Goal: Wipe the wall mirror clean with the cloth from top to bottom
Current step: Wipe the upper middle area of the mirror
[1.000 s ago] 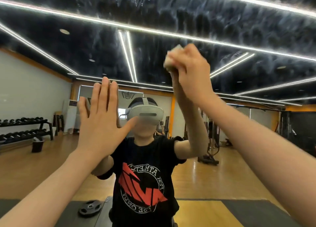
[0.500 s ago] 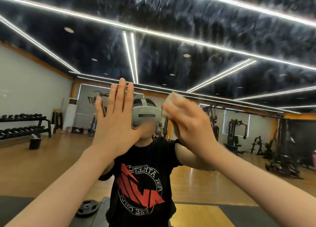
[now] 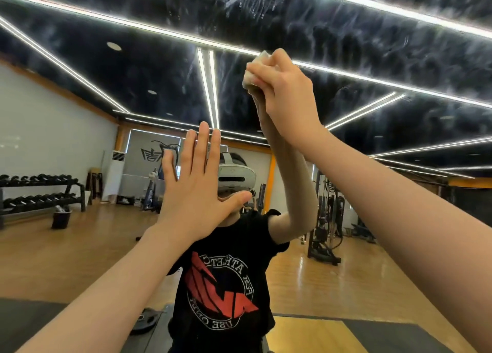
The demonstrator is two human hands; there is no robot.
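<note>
mirror [image 3: 346, 38] streaked | right hand [image 3: 287, 91] grips cloth [image 3: 253, 71] | left hand [image 3: 195, 182] flat, fingers straight

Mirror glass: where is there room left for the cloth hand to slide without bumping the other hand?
Free glass lies right of the right hand gripping the cloth, and above it on the streaky mirror. Straight down also looks free. Down-left is crowded: the left hand presses flat there.
</note>
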